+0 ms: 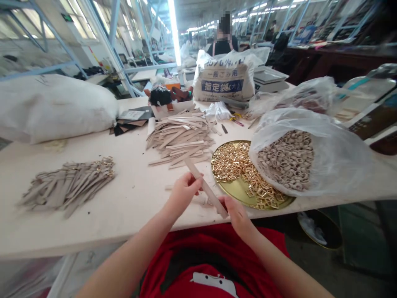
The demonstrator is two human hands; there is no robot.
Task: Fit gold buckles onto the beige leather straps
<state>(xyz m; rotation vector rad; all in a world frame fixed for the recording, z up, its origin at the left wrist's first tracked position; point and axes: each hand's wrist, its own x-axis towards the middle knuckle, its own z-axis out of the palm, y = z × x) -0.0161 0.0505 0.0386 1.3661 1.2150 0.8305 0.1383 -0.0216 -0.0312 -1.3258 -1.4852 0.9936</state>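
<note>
Over the table, both hands pinch one tan strap: left hand closed mid-length, right hand closed at its near end.

1. A red shirt is worn, seen at the chest.
2. A dark shape and a white patch are printed on it, possibly a cartoon figure.
3. The forearms are left bare down to the left hand and right hand.
</note>
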